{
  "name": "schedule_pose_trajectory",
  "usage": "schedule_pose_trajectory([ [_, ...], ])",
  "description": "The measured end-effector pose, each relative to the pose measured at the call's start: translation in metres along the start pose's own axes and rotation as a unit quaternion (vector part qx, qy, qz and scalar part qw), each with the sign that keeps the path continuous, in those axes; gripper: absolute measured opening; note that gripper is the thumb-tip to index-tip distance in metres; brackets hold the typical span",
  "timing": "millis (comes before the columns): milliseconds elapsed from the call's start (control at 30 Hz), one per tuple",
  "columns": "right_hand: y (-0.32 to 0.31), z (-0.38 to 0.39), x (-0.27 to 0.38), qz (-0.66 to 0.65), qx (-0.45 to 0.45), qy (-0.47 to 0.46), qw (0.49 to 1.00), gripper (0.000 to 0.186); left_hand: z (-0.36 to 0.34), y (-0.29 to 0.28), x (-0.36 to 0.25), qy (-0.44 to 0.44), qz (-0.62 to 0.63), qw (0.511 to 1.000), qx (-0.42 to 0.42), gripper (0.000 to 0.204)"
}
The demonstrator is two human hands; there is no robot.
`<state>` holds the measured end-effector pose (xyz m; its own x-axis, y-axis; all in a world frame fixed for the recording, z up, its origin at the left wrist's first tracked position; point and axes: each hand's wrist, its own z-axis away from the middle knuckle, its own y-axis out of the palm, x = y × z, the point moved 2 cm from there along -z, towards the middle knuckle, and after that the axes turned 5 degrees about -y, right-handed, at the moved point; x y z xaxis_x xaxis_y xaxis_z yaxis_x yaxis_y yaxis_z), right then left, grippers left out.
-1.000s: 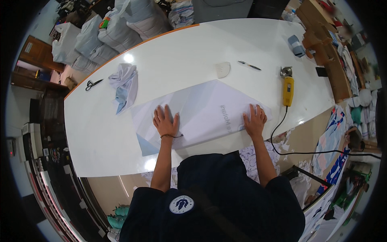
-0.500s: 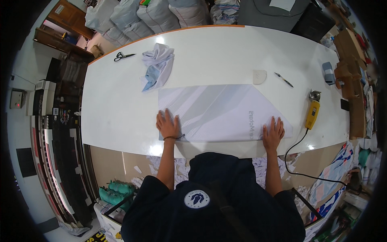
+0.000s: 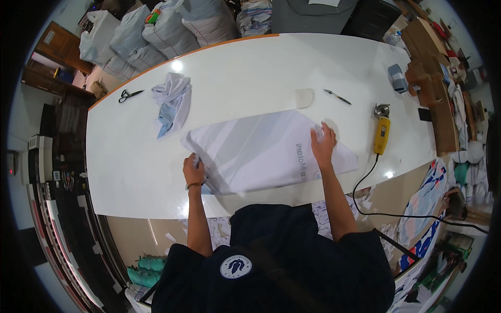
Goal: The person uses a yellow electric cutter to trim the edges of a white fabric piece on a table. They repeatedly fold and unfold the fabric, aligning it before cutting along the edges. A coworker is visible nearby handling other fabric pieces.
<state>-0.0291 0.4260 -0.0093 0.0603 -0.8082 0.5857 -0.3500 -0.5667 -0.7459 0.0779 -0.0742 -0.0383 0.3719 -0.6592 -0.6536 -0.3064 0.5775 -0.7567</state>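
Nearest the camera was the person's dark shirt [image 3: 313, 271] with 1 round white badge [image 3: 236, 266], and beyond it both forearms reached over the near edge of a white table [image 3: 130, 177]. The left hand [image 3: 194, 171] had its fingers curled closed on the left edge of a pale cloth [image 3: 250, 156], with a bunched bit of it between fingers and thumb. The right hand [image 3: 324, 146] lay palm down on the cloth's right part, beside its slanted edge, fingers loosely spread and gripping nothing. The cloth lay across the table in front of the person, marked with grey diagonal bands and printed lettering, its left end rumpled. To its right stretched a yellow cutter [image 3: 382, 135] with a black cable [image 3: 396, 214]. Farther off lay a crumpled cloth [image 3: 171, 104] at left, a small off-white piece [image 3: 303, 98], 1 pen [image 3: 337, 97], black scissors [image 3: 129, 96] and a blue-grey roll [image 3: 397, 78]. Past the table's far edge stood bulging pale sacks [image 3: 167, 34].
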Motion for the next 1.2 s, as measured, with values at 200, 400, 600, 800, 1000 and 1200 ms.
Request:
schedule_pose_trajectory([
  [200, 0.069, -0.101, -0.007, 0.042, 0.027, 0.136, 0.989, 0.074, 0.013, 0.022, -0.065, 0.084, -0.042, 0.996, 0.009, 0.047],
  [400, 0.074, -0.141, 0.019, 0.131, 0.085, 0.239, 0.958, 0.074, 0.016, 0.031, -0.111, -0.085, 0.040, 0.995, 0.043, 0.057],
  [600, 0.064, -0.133, 0.005, -0.113, -0.006, 0.206, 0.972, 0.062, 0.006, 0.015, -0.044, -0.016, 0.032, 0.999, 0.001, 0.056],
  [800, -0.023, -0.051, -0.019, -0.573, -0.152, 0.189, 0.783, 0.053, 0.012, -0.038, -0.037, 0.039, -0.300, 0.930, -0.208, 0.062],
  [1000, -0.115, 0.018, -0.014, -0.591, -0.051, 0.201, 0.779, 0.061, 0.027, 0.012, -0.147, 0.191, 0.075, 0.975, 0.087, 0.054],
  [1200, -0.067, 0.082, 0.027, -0.297, 0.025, -0.011, 0.954, 0.063, 0.137, 0.104, -0.288, 0.293, 0.211, 0.842, 0.401, 0.094],
])
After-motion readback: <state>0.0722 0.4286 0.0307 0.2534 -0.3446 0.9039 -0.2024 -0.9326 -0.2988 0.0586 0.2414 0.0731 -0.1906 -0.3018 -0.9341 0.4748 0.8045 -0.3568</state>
